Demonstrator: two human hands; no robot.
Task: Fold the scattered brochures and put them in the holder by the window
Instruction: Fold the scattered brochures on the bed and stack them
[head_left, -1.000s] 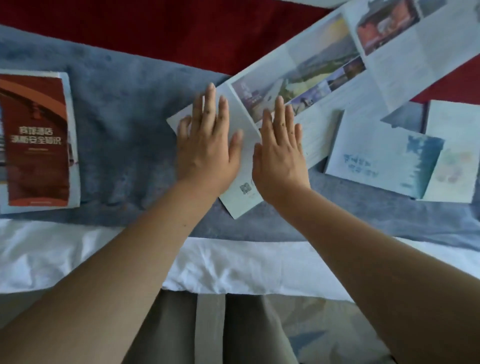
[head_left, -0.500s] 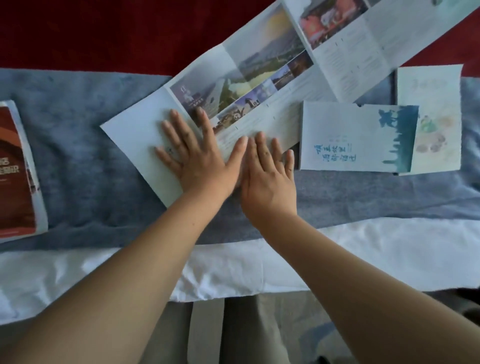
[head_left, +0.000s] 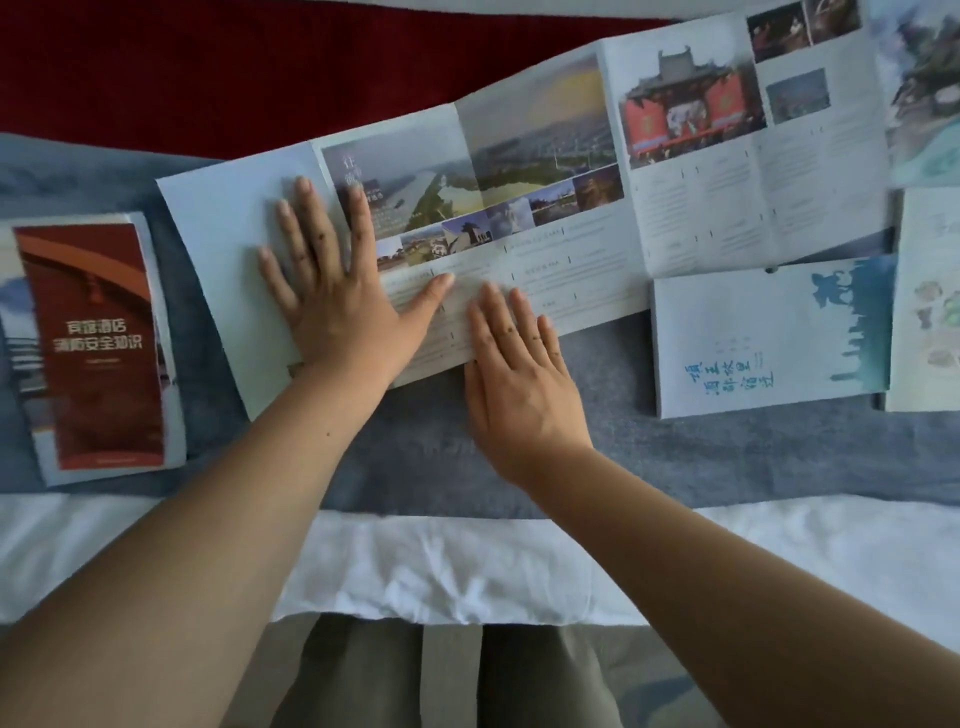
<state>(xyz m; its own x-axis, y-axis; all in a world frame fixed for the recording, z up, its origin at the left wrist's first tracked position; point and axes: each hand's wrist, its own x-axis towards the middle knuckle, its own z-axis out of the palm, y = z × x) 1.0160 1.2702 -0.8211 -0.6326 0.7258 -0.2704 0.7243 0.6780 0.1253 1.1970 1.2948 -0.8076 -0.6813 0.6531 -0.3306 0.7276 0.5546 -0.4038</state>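
Note:
A long multi-panel brochure (head_left: 545, 171) with landscape photos lies unfolded across the grey-blue blanket (head_left: 675, 457). My left hand (head_left: 337, 291) presses flat on its left end, fingers spread over the blank panel and the fold line. My right hand (head_left: 519, 374) lies flat beside it, fingertips on the brochure's lower edge. A folded red brochure (head_left: 98, 343) rests at the far left. A folded pale brochure with a blue skyline (head_left: 769, 338) lies at the right, with another pale leaflet (head_left: 930, 301) beyond it. No holder is in view.
A dark red cover (head_left: 208, 67) runs behind the blanket. A white sheet (head_left: 441, 566) borders the bed's near edge, and my trouser legs (head_left: 447, 675) show below it.
The brochure's left panels have been spread out flatter and it now lies more level. My left hand slid left onto the blank panel; my right hand dropped to the lower edge.

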